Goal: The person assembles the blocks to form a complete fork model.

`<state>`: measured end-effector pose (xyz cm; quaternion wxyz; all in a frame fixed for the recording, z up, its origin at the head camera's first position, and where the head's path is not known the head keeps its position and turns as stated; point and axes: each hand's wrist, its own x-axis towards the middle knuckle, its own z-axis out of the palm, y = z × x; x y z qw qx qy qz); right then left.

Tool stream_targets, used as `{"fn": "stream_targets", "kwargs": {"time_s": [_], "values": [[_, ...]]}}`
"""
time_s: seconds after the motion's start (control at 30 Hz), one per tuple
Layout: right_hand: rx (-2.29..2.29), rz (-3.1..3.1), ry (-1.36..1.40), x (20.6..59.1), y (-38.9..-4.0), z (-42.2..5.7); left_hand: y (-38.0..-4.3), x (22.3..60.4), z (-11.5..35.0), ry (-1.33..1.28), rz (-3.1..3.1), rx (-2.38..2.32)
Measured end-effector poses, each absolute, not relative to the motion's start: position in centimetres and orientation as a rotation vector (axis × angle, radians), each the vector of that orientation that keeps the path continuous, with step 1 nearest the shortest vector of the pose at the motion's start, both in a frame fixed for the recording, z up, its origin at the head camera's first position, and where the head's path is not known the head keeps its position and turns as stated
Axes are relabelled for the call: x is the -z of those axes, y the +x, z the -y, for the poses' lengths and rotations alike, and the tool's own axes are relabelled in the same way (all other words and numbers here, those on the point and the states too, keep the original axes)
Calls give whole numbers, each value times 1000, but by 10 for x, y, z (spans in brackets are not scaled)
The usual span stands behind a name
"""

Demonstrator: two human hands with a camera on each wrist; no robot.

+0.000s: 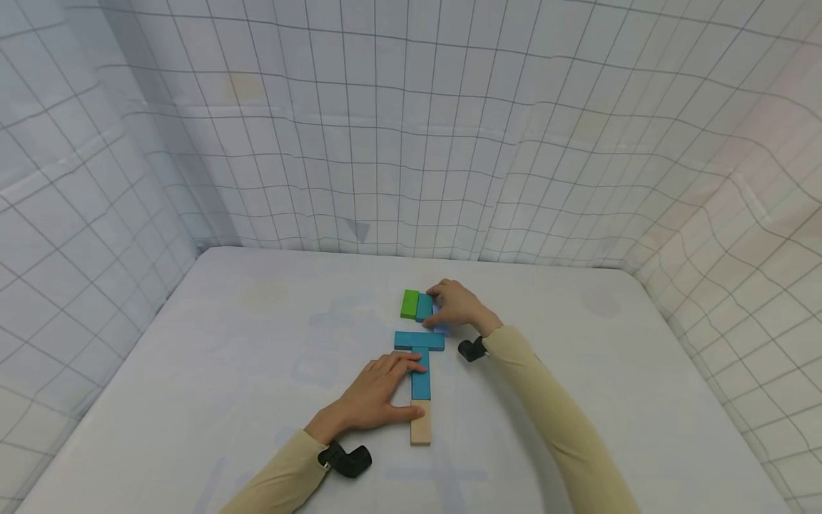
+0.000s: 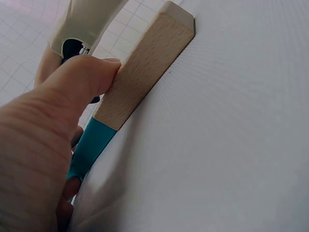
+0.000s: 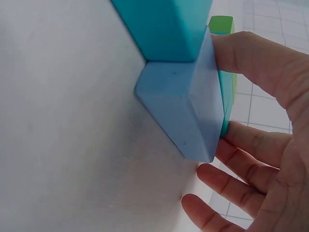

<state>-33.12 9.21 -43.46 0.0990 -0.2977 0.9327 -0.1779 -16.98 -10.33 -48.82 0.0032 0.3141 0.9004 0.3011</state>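
My left hand (image 1: 379,396) lies over a column of blocks, its thumb against the wooden block (image 1: 420,432) and its fingertips on the teal block (image 1: 420,384) joined to it. Across the column's far end sits a teal crossbar block (image 1: 411,340). Beyond it, my right hand (image 1: 456,303) holds a light blue block (image 3: 169,101), thumb at the near end and fingers around the far end. In the head view the hand mostly hides this block. On its left stand another teal block (image 1: 424,307) and a green block (image 1: 409,304), side by side.
The blocks lie on a white-covered table (image 1: 257,321). White grid-patterned curtains (image 1: 411,128) hang behind it and on both sides. Each wrist carries a small black device, one on the left (image 1: 347,460) and one on the right (image 1: 472,349).
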Motion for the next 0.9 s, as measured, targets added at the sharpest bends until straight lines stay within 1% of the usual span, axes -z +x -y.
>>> {"fn": "stream_targets", "kwargs": {"time_s": [0.9], "values": [[656, -2662, -908, 441, -330, -98, -172, 492, 105, 980, -2821, -918]]}}
